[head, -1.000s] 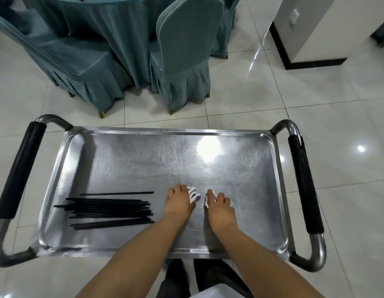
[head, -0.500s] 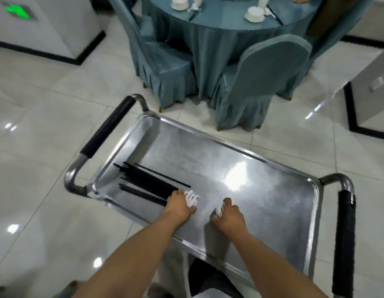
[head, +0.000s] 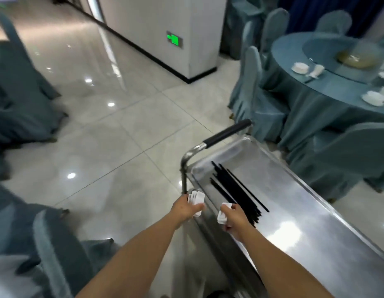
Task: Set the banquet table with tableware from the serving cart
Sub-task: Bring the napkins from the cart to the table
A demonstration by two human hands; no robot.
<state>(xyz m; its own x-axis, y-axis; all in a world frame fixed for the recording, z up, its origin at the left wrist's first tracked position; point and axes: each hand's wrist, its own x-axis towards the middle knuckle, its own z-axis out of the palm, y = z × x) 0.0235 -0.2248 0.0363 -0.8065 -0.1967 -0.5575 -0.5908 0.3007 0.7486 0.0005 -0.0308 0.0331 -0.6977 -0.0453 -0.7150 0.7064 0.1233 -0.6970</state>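
My left hand (head: 185, 208) grips a small stack of white ceramic pieces (head: 195, 197) just off the near left corner of the steel serving cart (head: 316, 214). Over the cart's near edge, my right hand (head: 234, 218) holds more white pieces (head: 223, 214). A bundle of black chopsticks (head: 234, 188) lies on the cart top beside my right hand. The round banquet table (head: 328, 82) with a blue cloth stands at the upper right, with white dishes (head: 374, 97) set on it.
Blue-covered chairs (head: 255, 100) stand between cart and table, and others at the left (head: 21, 100) and near left (head: 57, 254). The cart's black handle (head: 227, 132) sticks out at its far left end. A white pillar (head: 165, 33) rises ahead; glossy tiled floor (head: 100, 147) lies to the left.
The view has swung left, so the cart now sits at the right. Both hands have lifted their white pieces off the cart top and moved toward its near left corner.
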